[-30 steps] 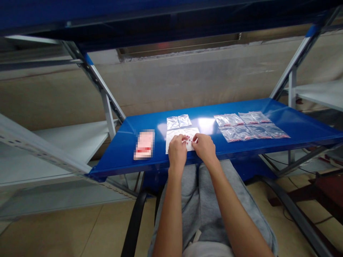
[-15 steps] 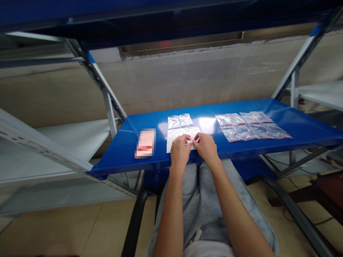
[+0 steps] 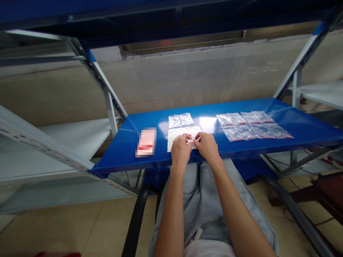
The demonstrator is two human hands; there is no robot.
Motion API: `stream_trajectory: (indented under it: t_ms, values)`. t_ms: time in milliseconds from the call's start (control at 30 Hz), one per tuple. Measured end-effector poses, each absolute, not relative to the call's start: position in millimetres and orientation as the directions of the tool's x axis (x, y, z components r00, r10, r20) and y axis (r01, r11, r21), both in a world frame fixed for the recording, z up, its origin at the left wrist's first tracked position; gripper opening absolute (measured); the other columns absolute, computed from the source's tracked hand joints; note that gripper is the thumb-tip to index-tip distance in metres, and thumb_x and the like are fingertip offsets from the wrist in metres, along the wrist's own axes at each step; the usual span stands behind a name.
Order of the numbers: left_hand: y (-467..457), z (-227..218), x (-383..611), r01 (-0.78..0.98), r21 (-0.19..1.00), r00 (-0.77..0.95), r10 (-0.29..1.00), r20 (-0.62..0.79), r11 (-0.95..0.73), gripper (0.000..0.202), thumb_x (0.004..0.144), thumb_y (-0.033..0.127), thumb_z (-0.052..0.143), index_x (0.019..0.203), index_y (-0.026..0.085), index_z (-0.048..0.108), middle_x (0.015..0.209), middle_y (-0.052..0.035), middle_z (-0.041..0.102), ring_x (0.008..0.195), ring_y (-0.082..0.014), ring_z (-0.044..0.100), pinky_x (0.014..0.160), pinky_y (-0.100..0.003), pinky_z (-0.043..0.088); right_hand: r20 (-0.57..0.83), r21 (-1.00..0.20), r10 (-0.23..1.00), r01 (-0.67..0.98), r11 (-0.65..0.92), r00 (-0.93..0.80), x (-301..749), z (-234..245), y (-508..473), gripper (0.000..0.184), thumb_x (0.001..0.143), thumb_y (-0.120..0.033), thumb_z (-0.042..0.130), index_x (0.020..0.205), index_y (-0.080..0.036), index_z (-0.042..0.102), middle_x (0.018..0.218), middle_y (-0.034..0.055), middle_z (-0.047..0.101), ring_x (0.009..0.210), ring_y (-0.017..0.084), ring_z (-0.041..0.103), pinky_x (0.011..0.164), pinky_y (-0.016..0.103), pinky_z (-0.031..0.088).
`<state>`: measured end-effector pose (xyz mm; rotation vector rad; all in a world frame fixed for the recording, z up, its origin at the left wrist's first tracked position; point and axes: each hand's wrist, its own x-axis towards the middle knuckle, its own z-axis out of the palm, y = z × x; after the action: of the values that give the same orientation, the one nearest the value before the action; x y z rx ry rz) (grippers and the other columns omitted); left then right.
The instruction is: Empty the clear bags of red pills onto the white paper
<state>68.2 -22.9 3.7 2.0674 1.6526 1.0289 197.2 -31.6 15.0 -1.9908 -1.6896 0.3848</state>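
My left hand (image 3: pixel 181 149) and my right hand (image 3: pixel 205 144) meet over a white cloth (image 3: pixel 175 134) near the front edge of the blue table. Both have thumb and fingers pinched together, tips almost touching. What sits in the pinches is too small to make out. Small reddish beads (image 3: pixel 189 136) lie on the cloth just beyond the fingertips. Behind the cloth are two clear plastic bags (image 3: pixel 180 120), lying flat side by side. To the right, several clear bags (image 3: pixel 249 126) with reddish contents along their lower edges lie in two rows.
A blurred-out pink and red item (image 3: pixel 146 142) lies left of the cloth on the blue table (image 3: pixel 123 150). Metal uprights (image 3: pixel 107 89) stand at both sides, a blue shelf (image 3: pixel 171 21) hangs overhead, and a wall rises behind. Chair armrests (image 3: pixel 135 221) flank my legs.
The view has shifted very slightly. Both hands stay pinched at the same spot over the cloth, and the bags lie as before.
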Motion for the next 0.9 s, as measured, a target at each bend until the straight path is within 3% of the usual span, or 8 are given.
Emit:
stream_trajectory:
  t_ms: [267, 467, 633, 767, 900]
  values:
    - [-24.8, 8.5, 66.5, 0.73, 0.617, 0.082, 0.934, 0.347, -0.293, 0.012, 0.087, 0.014, 0.071, 0.097, 0.021, 0.07, 0.09, -0.0032, 0.07, 0.087, -0.0194, 0.066, 0.084, -0.032, 0.051, 0.132, -0.54, 0.971, 0.836, -0.097, 0.198, 199.8, 15.3, -31.6, 0.017, 0.096, -0.025, 0.06, 0.103, -0.021, 0.074, 0.104, 0.0072, 0.077, 0.1, 0.023, 0.069, 0.076, 0.029, 0.045]
    - [-36.4, 25.9, 77.3, 0.715, 0.623, 0.091, 0.926, 0.365, -0.316, 0.011, 0.093, 0.019, 0.067, 0.104, 0.021, 0.068, 0.094, -0.0049, 0.071, 0.089, -0.0202, 0.067, 0.084, -0.033, 0.052, 0.246, -0.591, 0.914, 0.797, -0.123, 0.323, 246.8, 18.4, -34.5, 0.015, 0.09, -0.025, 0.062, 0.095, -0.019, 0.075, 0.089, 0.0072, 0.076, 0.089, 0.024, 0.069, 0.083, 0.032, 0.047]
    - [-46.3, 35.0, 137.6, 0.707, 0.531, 0.33, 0.882, 0.335, -0.466, 0.017, 0.1, 0.026, 0.061, 0.114, 0.02, 0.068, 0.108, -0.0078, 0.072, 0.107, -0.023, 0.067, 0.098, -0.035, 0.052, 0.386, -0.622, 0.737, 0.747, -0.236, 0.555, 305.7, 14.0, -41.3, 0.022, 0.084, -0.026, 0.055, 0.092, -0.016, 0.073, 0.084, 0.0118, 0.073, 0.083, 0.029, 0.068, 0.086, 0.043, 0.048]
    - [-41.7, 34.6, 192.6, 0.694, 0.43, 0.484, 0.816, 0.315, -0.577, 0.04, 0.103, 0.031, 0.055, 0.14, 0.013, 0.058, 0.135, -0.0163, 0.065, 0.124, -0.0283, 0.061, 0.104, -0.039, 0.051, 0.421, -0.642, 0.701, 0.735, -0.218, 0.575, 329.1, 10.6, -43.2, 0.037, 0.081, -0.033, 0.056, 0.109, -0.014, 0.07, 0.093, 0.0147, 0.073, 0.087, 0.031, 0.067, 0.089, 0.046, 0.049]
    - [-36.6, 32.4, 212.6, 0.724, 0.326, 0.583, 0.792, 0.181, -0.608, 0.034, 0.104, 0.03, 0.049, 0.128, 0.013, 0.067, 0.131, -0.0157, 0.067, 0.125, -0.0309, 0.06, 0.102, -0.041, 0.053, 0.393, -0.621, 0.723, 0.744, -0.247, 0.568, 335.6, 9.2, -42.5, 0.049, 0.081, -0.038, 0.056, 0.121, -0.013, 0.066, 0.098, 0.0166, 0.072, 0.092, 0.034, 0.067, 0.09, 0.048, 0.05]
